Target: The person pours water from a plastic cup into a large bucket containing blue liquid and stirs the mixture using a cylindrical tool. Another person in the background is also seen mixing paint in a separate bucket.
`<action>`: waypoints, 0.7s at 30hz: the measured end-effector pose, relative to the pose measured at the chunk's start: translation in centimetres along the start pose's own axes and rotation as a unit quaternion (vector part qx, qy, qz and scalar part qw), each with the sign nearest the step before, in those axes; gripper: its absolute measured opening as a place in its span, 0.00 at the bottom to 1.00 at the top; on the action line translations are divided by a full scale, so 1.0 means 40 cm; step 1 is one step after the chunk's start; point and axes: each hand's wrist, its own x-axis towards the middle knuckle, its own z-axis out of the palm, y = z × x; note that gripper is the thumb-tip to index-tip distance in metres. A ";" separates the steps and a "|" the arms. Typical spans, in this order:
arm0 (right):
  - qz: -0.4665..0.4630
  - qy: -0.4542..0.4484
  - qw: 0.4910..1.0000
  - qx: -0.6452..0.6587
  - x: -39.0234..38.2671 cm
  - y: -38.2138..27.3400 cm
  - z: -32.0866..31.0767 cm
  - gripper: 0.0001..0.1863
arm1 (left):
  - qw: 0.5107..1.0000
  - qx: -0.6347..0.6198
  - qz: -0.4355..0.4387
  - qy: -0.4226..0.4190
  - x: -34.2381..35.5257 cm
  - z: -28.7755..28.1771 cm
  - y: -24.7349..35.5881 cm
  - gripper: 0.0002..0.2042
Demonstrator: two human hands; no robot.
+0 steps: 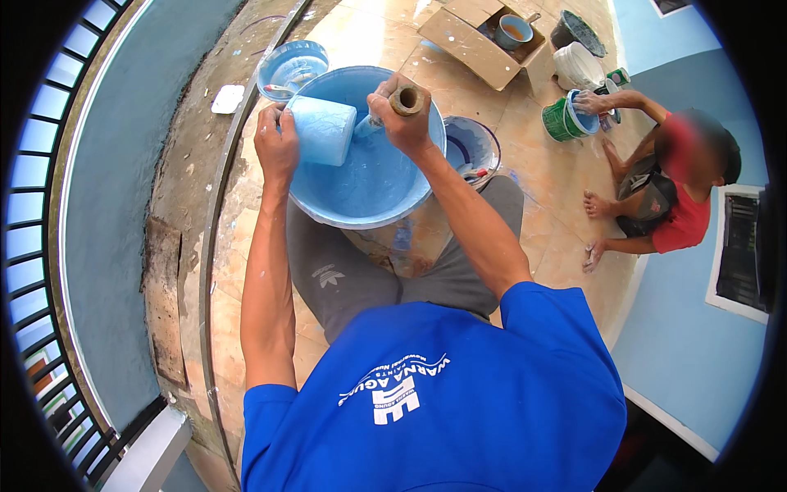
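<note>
A large round basin (361, 218) coated in light blue paint stands between my knees. At its left rim my left hand (277, 141) grips a blue-coated, cup-shaped container (322, 131), tipped on its side over the basin. In my right hand (402, 119), closed above the basin's far right part, is a brown stick (407, 99) with a round, hollow-looking end pointing up. A blue-coated part shows below that fist, close to the container's edge. Where the stick ends lower down, I cannot make out.
Beyond the basin stands a smaller blue bowl (295, 61); a paint bucket (479, 139) sits to its right. Far right, a crouching co-worker (693, 176) has a hand at a green bucket (566, 119). A cardboard box (475, 51) holds a pot. A ledge (220, 205) runs along the left.
</note>
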 end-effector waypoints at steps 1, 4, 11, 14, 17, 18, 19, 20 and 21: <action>0.002 -0.028 0.999 -0.028 -0.002 0.017 0.003 0.10 | 1.000 -0.003 -0.001 0.000 -0.001 0.001 0.004 0.10; 0.006 -0.062 0.997 -0.045 -0.045 0.033 -0.021 0.11 | 1.000 -0.010 -0.011 -0.002 0.001 -0.002 0.019 0.10; 0.076 -0.063 0.994 0.049 -0.206 -0.099 -0.151 0.10 | 1.000 -0.005 0.013 0.003 -0.003 -0.001 0.002 0.10; 0.118 -0.062 0.990 0.036 -0.219 -0.152 -0.148 0.13 | 1.000 -0.008 0.001 -0.005 -0.005 -0.001 0.008 0.10; 0.100 -0.059 0.993 0.011 -0.195 -0.187 -0.111 0.13 | 1.000 -0.010 0.005 0.003 -0.003 0.004 -0.001 0.10; 0.095 -0.048 0.994 0.017 -0.178 -0.197 -0.095 0.13 | 1.000 -0.008 0.011 0.010 -0.002 0.006 -0.008 0.10; 0.074 -0.029 0.996 0.031 -0.151 -0.222 -0.080 0.13 | 1.000 -0.024 -0.005 0.003 -0.003 0.009 0.002 0.09; 0.062 -0.013 0.997 0.043 -0.132 -0.237 -0.065 0.13 | 1.000 -0.024 -0.004 0.004 -0.005 0.008 -0.001 0.10; 0.051 0.003 0.997 0.055 -0.110 -0.242 -0.051 0.13 | 1.000 -0.024 -0.003 0.005 -0.005 0.007 -0.004 0.10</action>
